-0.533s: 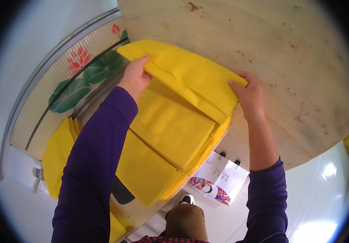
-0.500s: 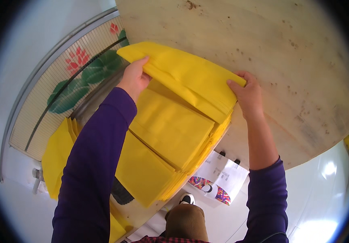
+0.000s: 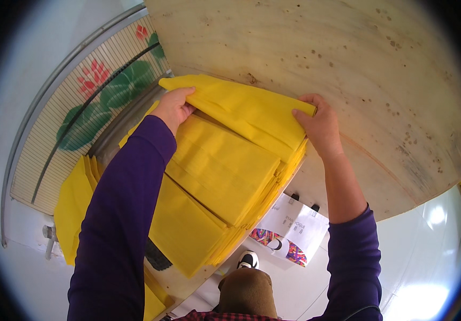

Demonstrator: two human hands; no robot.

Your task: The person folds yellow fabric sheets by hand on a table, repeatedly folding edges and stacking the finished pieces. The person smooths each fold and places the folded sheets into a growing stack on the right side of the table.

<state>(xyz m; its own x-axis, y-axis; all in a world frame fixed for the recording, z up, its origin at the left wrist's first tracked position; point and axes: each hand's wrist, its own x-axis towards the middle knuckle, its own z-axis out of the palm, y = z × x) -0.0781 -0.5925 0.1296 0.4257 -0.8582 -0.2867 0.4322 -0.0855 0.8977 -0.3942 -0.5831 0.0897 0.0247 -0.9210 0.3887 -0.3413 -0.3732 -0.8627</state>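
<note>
The left hand [image 3: 174, 108] grasps a folded yellow cloth [image 3: 249, 109] by its near edge, toward the left end, thumb on top; the right hand [image 3: 320, 124] pinches the same cloth at its right end; it lies at the far end of a yellow pile [image 3: 222, 166] on the wooden table [image 3: 359, 59]; a white bag [image 3: 293, 216] stands below the table's near edge; a flower-painted screen [image 3: 107, 93] is at the far left.

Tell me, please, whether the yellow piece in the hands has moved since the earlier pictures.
Yes: the yellow piece has shifted down the view, farther from the small red flower on the panel.
</note>
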